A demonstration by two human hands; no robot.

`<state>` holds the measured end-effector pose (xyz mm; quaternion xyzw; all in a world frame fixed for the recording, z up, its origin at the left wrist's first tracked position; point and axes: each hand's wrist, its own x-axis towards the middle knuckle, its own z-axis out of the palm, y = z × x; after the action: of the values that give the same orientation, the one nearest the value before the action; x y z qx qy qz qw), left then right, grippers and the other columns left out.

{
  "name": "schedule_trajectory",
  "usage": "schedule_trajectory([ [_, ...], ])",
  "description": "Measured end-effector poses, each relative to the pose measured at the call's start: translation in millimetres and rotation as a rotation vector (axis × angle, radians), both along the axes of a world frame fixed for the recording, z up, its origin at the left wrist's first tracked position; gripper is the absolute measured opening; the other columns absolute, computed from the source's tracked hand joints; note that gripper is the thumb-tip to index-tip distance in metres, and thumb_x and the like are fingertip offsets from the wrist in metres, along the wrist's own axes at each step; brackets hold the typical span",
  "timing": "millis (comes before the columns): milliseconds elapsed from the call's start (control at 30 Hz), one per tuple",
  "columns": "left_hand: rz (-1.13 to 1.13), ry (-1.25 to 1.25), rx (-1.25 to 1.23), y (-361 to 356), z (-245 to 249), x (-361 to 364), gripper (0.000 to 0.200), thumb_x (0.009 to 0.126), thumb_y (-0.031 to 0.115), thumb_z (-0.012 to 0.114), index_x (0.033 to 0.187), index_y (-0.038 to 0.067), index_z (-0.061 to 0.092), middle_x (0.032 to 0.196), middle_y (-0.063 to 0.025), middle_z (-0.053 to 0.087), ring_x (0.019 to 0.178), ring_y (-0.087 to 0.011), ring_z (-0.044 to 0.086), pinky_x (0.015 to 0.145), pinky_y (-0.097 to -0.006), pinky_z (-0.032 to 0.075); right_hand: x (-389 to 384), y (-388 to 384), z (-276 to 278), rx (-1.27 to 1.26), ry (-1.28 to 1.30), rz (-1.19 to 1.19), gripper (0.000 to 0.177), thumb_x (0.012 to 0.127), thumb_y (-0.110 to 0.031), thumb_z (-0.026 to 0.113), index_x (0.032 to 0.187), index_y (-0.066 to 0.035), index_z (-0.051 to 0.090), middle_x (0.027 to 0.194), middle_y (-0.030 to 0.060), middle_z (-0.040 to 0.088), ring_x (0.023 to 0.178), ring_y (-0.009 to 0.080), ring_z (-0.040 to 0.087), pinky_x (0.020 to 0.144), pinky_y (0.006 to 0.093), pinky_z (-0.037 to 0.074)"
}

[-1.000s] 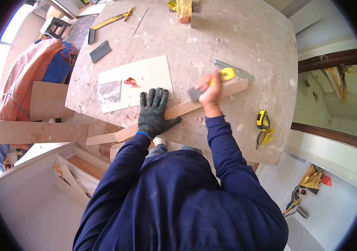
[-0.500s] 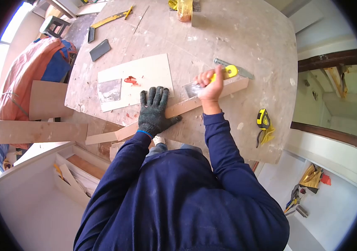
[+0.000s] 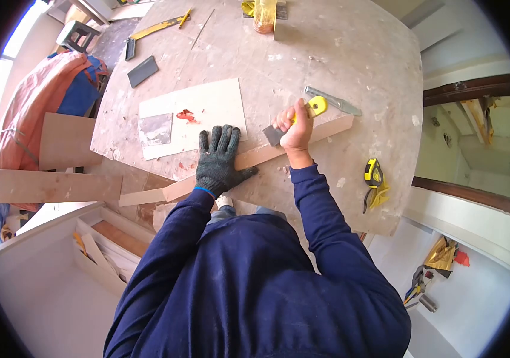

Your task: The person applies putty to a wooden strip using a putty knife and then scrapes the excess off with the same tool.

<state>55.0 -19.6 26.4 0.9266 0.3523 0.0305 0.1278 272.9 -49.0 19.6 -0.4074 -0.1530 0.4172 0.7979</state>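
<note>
My left hand [image 3: 220, 158], in a dark knit glove, presses flat with fingers spread on a long wooden strip [image 3: 261, 156] and the white board [image 3: 213, 98] beside it. My bare right hand [image 3: 296, 128] is closed round the yellow handle of a putty knife [image 3: 317, 106]. Its grey blade points down and left, over the far edge of the strip; whether it touches cannot be made out. Just beyond this hand lies a long grey tool [image 3: 334, 101]. Red scraps [image 3: 186, 115] and a grey square sheet [image 3: 156, 129] lie on the white board.
The worktable [image 3: 249, 65] bears a tape measure [image 3: 373, 173] at right, a try square [image 3: 158, 30] with a pencil [image 3: 184, 18], a dark grey block [image 3: 142, 71], and a jar-like container [image 3: 264, 17]. Open cabinet boxes [image 3: 46, 262] stand near my left side.
My right hand has shifted slightly left with the putty knife. The blade, blurred before, now shows sharply and its handle is tilted differently. My left hand stays on the strip.
</note>
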Motion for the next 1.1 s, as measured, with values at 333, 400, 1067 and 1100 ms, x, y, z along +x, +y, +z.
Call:
schedule_trajectory([
  [333, -0.014, -0.023, 0.034, -1.0, -0.5, -2.6, 0.112, 0.072, 0.072, 0.073, 0.151, 0.0, 0.039, 0.154, -0.0243, 0.04, 0.147, -0.0455, 0.03, 0.122, -0.0633, 0.014, 15.8, 0.3, 9.5, 0.021, 0.003, -0.112, 0.05, 0.103, -0.045, 0.054, 0.065, -0.015, 0.042, 0.05, -0.0025, 0.034, 0.044, 0.012, 0.032, 0.051, 0.0335, 0.039],
  [400, -0.028, -0.034, 0.058, -1.6, -1.3, -1.6, 0.112, 0.072, 0.072, 0.073, 0.151, 0.0, 0.039, 0.154, -0.0243, 0.041, 0.147, -0.0454, 0.031, 0.121, -0.0633, 0.014, 26.6, -1.6, 16.8, 0.045, 0.025, -0.143, 0.05, 0.103, -0.046, 0.055, 0.065, -0.015, 0.041, 0.05, -0.0027, 0.034, 0.044, 0.0118, 0.032, 0.051, 0.0332, 0.039],
  [1067, -0.028, -0.05, 0.057, -1.6, -3.3, -3.5, 0.113, 0.069, 0.07, 0.076, 0.151, 0.001, 0.039, 0.153, -0.0238, 0.041, 0.146, -0.0457, 0.031, 0.12, -0.0648, 0.015, 13.4, 0.0, 11.0, 0.062, 0.075, -0.136, 0.049, 0.103, -0.046, 0.055, 0.067, -0.014, 0.042, 0.05, -0.0022, 0.032, 0.044, 0.0126, 0.031, 0.051, 0.0344, 0.037],
  [1100, -0.028, -0.052, 0.06, -0.7, -3.1, -2.7, 0.113, 0.069, 0.07, 0.076, 0.151, 0.001, 0.039, 0.153, -0.0238, 0.041, 0.146, -0.0457, 0.031, 0.12, -0.0648, 0.015, 18.8, -1.2, 13.7, 0.076, 0.055, -0.159, 0.049, 0.103, -0.045, 0.055, 0.067, -0.015, 0.042, 0.05, -0.0024, 0.032, 0.043, 0.0125, 0.031, 0.051, 0.0341, 0.037],
])
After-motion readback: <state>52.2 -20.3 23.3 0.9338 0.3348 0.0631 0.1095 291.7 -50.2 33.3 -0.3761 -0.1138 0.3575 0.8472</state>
